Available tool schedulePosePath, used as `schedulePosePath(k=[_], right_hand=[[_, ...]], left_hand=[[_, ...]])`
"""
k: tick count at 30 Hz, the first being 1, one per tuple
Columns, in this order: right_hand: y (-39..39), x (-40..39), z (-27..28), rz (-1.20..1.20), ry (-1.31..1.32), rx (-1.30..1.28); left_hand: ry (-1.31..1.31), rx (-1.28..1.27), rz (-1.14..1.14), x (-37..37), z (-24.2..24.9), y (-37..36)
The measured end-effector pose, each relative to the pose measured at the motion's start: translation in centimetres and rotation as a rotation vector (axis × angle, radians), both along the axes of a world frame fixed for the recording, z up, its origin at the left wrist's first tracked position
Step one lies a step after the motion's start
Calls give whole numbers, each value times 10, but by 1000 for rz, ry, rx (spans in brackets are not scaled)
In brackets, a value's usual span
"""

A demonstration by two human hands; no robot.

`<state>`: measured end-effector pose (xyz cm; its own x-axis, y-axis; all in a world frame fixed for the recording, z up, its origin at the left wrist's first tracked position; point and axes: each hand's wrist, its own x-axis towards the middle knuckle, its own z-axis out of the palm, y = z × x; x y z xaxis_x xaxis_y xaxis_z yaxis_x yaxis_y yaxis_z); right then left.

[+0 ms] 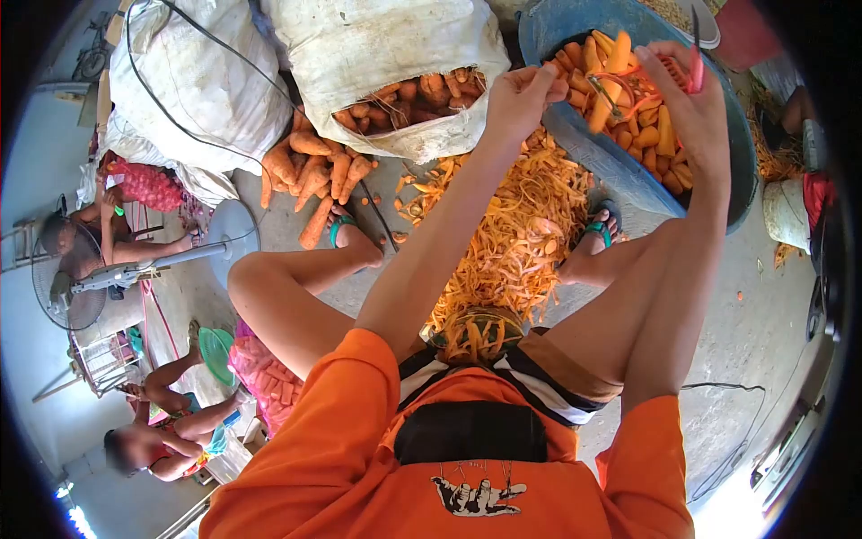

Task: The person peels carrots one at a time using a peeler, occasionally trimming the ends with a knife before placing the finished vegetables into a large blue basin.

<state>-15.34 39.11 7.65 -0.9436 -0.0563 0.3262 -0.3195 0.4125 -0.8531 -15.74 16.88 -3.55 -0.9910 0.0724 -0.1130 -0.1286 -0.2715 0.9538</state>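
My left hand (528, 97) is raised at the near left rim of a blue plastic tub (575, 148), its thumb and fingertips pinched together. What it pinches, if anything, I cannot make out. Over the tub's right side, my right hand (690, 106) is closed on a knife (696, 65) with a pinkish-red handle, the blade pointing away from me. A thin red piece with a metal part (605, 97) shows near its fingertips, above the carrots. Peeled orange carrots (664, 135) fill much of the tub. Below my forearms, a heap of carrot peelings (512, 234) spreads between my feet.
An open white sack (386, 45) holds unpeeled carrots (431, 94); more carrots (310, 171) lie on the floor beside it. Another full sack (202, 81) stands left. Further left are a standing fan (67, 278), a green basin (215, 355) and two seated people.
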Motion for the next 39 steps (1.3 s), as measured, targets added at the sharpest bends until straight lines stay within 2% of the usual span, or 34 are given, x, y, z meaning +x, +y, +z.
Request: schedulePosePath(k=[1, 3, 6, 8, 11, 12, 14, 17, 21, 22, 23, 25, 29, 31, 32, 33, 34, 35, 37, 38, 39], right_hand=[[2, 0, 2, -19, -17, -2], [3, 1, 4, -30, 11, 50], [-1, 10, 10, -39, -53, 85], [-3, 12, 12, -55, -81, 116], [-7, 12, 8, -63, -105, 151], [-9, 9, 6, -58, -96, 146], [-11, 4, 3, -60, -112, 168], [-16, -3, 3, -64, -152, 215], [-18, -16, -2, -41, -164, 227], [-18, -17, -3, -40, -166, 230], [-19, -18, -3, -41, -168, 231], [-20, -17, -4, -42, -170, 232], [-23, -12, -1, -17, -178, 243], [-25, -9, -3, -6, -179, 225], [-28, -9, -6, 7, -137, 199], [-30, -8, -3, 19, -94, 171], [-33, -7, 4, 13, -92, 267], [-35, -5, 6, 16, -73, 257], [-40, 1, 7, 26, -83, 279], [-45, 6, 16, 31, -154, 322], [-48, 9, 16, 37, -140, 310]], left_hand=[[-6, -3, 3, -2, -9, -4], [91, -602, -165, 1, -39, -30], [0, -869, 3, 6, -139, -89], [-78, -1128, 157, -2, -185, -146], [-370, -1610, 294, -27, -192, -205], [-376, -1607, 290, -37, -201, -221], [-503, -1791, 226, -55, -226, -242], [-586, -1911, 179, -66, -243, -241], [-634, -1895, 293, -71, -281, -247], [-578, -1896, 461, -71, -289, -248], [-580, -1896, 460, -70, -293, -256], [-452, -1571, 351, -64, -247, -250], [-273, -1490, 445, -54, -231, -246], [-205, -1330, 452, -46, -201, -238], [-195, -1330, 468, -42, -188, -236], [-141, -1188, 496, -37, -176, -236], [-85, -1048, 521, -32, -163, -237], [-70, -1053, 536, -27, -149, -241], [-150, -566, 553, -15, -97, -239], [-201, -373, 551, -1, -45, -223], [-187, -381, 562, 1, -24, -213]])
